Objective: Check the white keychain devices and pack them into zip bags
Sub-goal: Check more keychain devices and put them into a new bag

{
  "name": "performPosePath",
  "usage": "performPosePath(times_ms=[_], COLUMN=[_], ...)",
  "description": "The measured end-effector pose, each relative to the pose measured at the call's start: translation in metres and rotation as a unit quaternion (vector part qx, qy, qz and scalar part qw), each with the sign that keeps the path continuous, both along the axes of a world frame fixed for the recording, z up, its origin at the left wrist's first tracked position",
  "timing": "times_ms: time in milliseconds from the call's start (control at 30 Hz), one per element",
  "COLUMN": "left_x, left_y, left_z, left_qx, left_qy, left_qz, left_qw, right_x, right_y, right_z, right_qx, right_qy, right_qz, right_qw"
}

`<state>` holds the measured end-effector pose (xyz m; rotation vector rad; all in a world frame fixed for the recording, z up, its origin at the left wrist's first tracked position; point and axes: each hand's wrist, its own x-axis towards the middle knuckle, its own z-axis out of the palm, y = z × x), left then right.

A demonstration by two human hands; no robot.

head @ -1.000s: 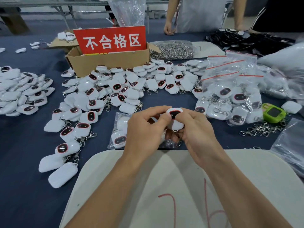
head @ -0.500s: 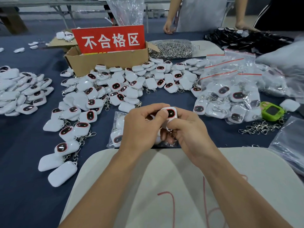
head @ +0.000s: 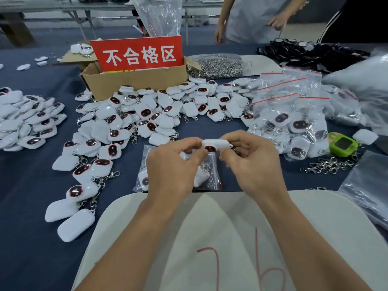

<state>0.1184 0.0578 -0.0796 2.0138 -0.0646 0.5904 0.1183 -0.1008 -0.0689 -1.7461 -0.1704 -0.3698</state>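
Saw left hand [head: 170, 164] and right hand [head: 254, 164] both pinching one white rounded plastic keychain device [head: 216, 143], dark red-rimmed screen tilted toward me, above dark blue tabletop [head: 25, 185]. Judged check step under way. Clear zip bag [head: 144, 162], partly filled, lay beneath fingers. Heap of filled red-strip zip bags [head: 294, 122] right of fingers: done. Loose pile of same devices [head: 147, 114] beyond and left of fingers: plenty left, I reckoned.

White keychain device [head: 214, 144] (dark oval screen) held tilted
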Motion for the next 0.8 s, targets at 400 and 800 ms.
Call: performPosePath(times_ms=[400, 800], left_x=[-0.003, -0.003], left_y=[-0.003, -0.003], left_z=[-0.005, 0.004], left_qx=[0.041, -0.013], left_qy=[-0.049, -0.007], left_qz=[-0.013, -0.080], left_qw=[0.998, 0.997], right_x=[0.001, 0.001], right_y=[0.001, -0.011], right_z=[-0.001, 0.005], right_qx=[0.033, 0.076], right_qy=[0.019, 0.154], right_qz=[-0.012, 0.088], right_qw=[0.999, 0.981])
